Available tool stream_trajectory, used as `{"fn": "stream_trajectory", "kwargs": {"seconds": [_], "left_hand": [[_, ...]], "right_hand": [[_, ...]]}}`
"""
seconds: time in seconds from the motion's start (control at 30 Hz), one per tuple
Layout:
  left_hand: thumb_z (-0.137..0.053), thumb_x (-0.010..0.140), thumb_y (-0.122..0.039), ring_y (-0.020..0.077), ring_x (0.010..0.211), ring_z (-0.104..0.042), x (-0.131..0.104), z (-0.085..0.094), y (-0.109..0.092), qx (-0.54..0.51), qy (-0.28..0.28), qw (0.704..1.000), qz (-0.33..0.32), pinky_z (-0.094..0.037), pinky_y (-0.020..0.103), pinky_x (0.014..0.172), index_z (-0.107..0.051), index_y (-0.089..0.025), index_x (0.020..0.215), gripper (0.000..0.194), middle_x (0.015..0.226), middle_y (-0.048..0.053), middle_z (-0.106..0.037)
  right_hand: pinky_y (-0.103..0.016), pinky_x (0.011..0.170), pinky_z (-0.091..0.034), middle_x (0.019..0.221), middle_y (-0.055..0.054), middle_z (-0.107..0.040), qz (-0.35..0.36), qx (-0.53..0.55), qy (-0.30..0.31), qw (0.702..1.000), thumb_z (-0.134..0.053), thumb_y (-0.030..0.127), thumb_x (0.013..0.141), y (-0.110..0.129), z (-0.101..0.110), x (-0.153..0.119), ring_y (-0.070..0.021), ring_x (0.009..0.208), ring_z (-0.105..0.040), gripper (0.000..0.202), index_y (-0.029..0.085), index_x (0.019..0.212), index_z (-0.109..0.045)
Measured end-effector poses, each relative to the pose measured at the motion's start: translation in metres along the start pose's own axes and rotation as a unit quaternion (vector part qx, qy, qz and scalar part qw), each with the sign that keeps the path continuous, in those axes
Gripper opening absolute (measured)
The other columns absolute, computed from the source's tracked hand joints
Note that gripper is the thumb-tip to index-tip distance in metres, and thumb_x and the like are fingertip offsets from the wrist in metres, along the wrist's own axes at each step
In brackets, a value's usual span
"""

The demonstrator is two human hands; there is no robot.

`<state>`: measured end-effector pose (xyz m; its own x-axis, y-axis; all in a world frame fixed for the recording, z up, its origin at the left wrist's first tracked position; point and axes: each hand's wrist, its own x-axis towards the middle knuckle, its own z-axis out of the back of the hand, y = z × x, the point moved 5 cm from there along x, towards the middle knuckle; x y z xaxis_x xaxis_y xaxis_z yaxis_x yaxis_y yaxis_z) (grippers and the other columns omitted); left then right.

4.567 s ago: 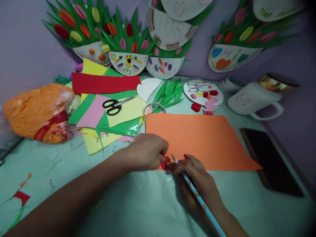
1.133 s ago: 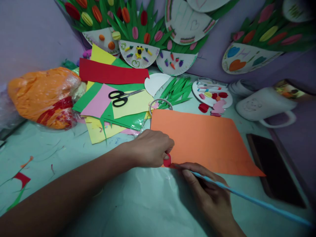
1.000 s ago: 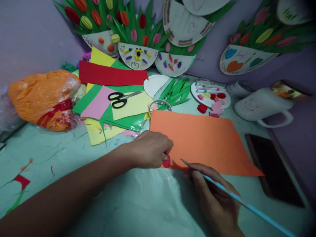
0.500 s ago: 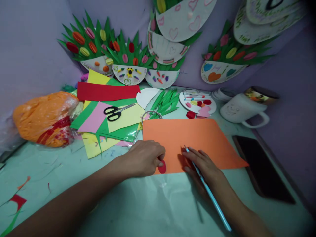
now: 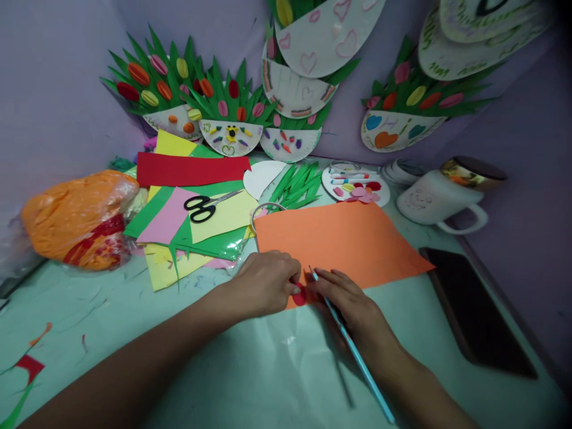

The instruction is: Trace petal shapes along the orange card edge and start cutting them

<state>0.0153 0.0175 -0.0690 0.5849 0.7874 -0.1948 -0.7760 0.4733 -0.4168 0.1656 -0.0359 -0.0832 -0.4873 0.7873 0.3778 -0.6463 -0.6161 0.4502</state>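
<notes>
An orange sheet of paper (image 5: 339, 238) lies on the table in front of me, tilted up toward the right. My left hand (image 5: 270, 283) is closed at its lower left corner, thumb and finger on a small red paper oval (image 5: 300, 295) that rests on the sheet. In my right hand (image 5: 346, 298) is a light blue pencil (image 5: 357, 351), held low near its tip. The pencil's dark point is up by the sheet's lower edge, just right of the red oval. Part of the oval is hidden under my left fingers.
Black-handled scissors (image 5: 200, 208) lie on stacked coloured paper (image 5: 163, 217) at the left, beside an orange bundle in plastic (image 5: 80, 217). Green paper strips (image 5: 297, 186), a plate with markers (image 5: 328, 186), a white mug (image 5: 429, 193) and a dark phone (image 5: 473, 310) surround the sheet.
The orange sheet has turned counterclockwise, its right end rising. My right hand with the pencil has moved left, closer to the red oval and my left hand.
</notes>
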Motion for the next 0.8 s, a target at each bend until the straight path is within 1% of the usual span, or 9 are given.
{"fn": "stream_trajectory", "kwargs": {"seconds": [0.1, 0.2, 0.27, 0.3, 0.37, 0.53, 0.67, 0.77, 0.8], "left_hand": [[-0.055, 0.082, -0.023, 0.0188, 0.081, -0.059, -0.002, 0.002, 0.002, 0.006, 0.012, 1.0, 0.002, -0.027, 0.029, 0.055, -0.057, -0.021, 0.081, 0.003, 0.085, 0.0, -0.065], [-0.056, 0.081, -0.023, 0.0199, 0.083, -0.059, -0.007, 0.004, 0.002, 0.003, 0.034, 0.999, -0.01, -0.029, 0.029, 0.056, -0.057, -0.021, 0.081, 0.002, 0.085, 0.0, -0.064], [-0.058, 0.079, -0.02, 0.0203, 0.084, -0.059, -0.013, 0.004, 0.001, -0.005, 0.052, 0.998, -0.021, -0.031, 0.029, 0.059, -0.058, -0.021, 0.08, 0.001, 0.083, 0.0, -0.063], [-0.058, 0.079, -0.018, 0.0204, 0.083, -0.059, -0.018, 0.004, 0.0, -0.008, 0.061, 0.998, -0.026, -0.032, 0.03, 0.061, -0.058, -0.021, 0.079, 0.003, 0.083, 0.001, -0.063], [-0.056, 0.078, -0.016, 0.0194, 0.077, -0.057, -0.027, -0.002, 0.002, -0.018, 0.091, 0.996, -0.01, -0.032, 0.03, 0.061, -0.058, -0.021, 0.078, 0.006, 0.081, 0.001, -0.061], [-0.048, 0.081, -0.013, 0.0197, 0.075, -0.053, -0.043, -0.015, -0.001, -0.001, 0.098, 0.993, -0.06, -0.031, 0.031, 0.061, -0.055, -0.02, 0.076, 0.011, 0.081, 0.003, -0.058], [-0.048, 0.08, -0.014, 0.0195, 0.077, -0.055, -0.046, -0.014, -0.001, -0.025, 0.117, 0.991, -0.051, -0.03, 0.03, 0.061, -0.056, -0.021, 0.079, 0.011, 0.083, 0.002, -0.059], [-0.048, 0.079, -0.014, 0.0193, 0.077, -0.055, -0.045, -0.011, 0.0, -0.042, 0.123, 0.99, -0.046, -0.03, 0.029, 0.06, -0.056, -0.022, 0.079, 0.012, 0.084, 0.001, -0.06], [-0.047, 0.079, -0.015, 0.0193, 0.076, -0.055, -0.046, -0.011, 0.001, -0.045, 0.12, 0.991, -0.047, -0.03, 0.029, 0.059, -0.056, -0.022, 0.079, 0.012, 0.083, 0.001, -0.06]], "right_hand": [[-0.045, 0.102, -0.046, 0.118, -0.007, -0.07, -0.01, -0.017, 0.032, 0.999, -0.046, 0.007, 0.085, 0.004, -0.009, -0.002, -0.0215, 0.119, -0.06, 0.035, 0.024, 0.115, -0.054], [-0.043, 0.096, -0.05, 0.114, -0.006, -0.072, -0.016, -0.053, 0.014, 0.998, -0.041, 0.011, 0.091, 0.011, -0.013, -0.003, -0.0224, 0.114, -0.063, 0.028, 0.024, 0.109, -0.058], [-0.04, 0.089, -0.054, 0.106, -0.004, -0.075, 0.006, -0.091, -0.023, 0.996, -0.035, 0.012, 0.094, 0.024, -0.012, -0.005, -0.0229, 0.105, -0.068, 0.029, 0.022, 0.103, -0.061], [-0.037, 0.081, -0.056, 0.097, -0.003, -0.077, 0.032, -0.115, -0.065, 0.991, -0.033, 0.011, 0.095, 0.035, -0.009, -0.006, -0.0219, 0.096, -0.071, 0.031, 0.021, 0.099, -0.063], [-0.033, 0.073, -0.057, 0.095, -0.004, -0.078, 0.066, -0.156, -0.075, 0.983, -0.032, 0.013, 0.097, 0.056, -0.011, -0.01, -0.0215, 0.087, -0.073, 0.034, 0.018, 0.092, -0.065], [-0.025, 0.056, -0.056, 0.074, 0.0, -0.078, 0.041, -0.211, -0.17, 0.962, -0.036, 0.01, 0.095, 0.091, -0.015, -0.025, -0.0174, 0.064, -0.074, 0.036, 0.02, 0.072, -0.062], [-0.018, 0.055, -0.056, 0.074, 0.002, -0.078, 0.026, -0.188, -0.137, 0.972, -0.036, 0.01, 0.095, 0.098, -0.011, -0.029, -0.0134, 0.064, -0.073, 0.036, 0.021, 0.074, -0.063], [-0.022, 0.068, -0.059, 0.071, 0.004, -0.076, 0.012, -0.152, -0.083, 0.985, -0.041, 0.01, 0.093, 0.081, 0.013, -0.046, -0.0124, 0.056, -0.07, 0.029, 0.024, 0.089, -0.065], [-0.026, 0.074, -0.06, 0.079, 0.002, -0.078, -0.025, -0.151, -0.063, 0.986, -0.043, 0.011, 0.092, 0.067, 0.027, -0.058, -0.0155, 0.064, -0.073, 0.027, 0.026, 0.099, -0.065]]}}
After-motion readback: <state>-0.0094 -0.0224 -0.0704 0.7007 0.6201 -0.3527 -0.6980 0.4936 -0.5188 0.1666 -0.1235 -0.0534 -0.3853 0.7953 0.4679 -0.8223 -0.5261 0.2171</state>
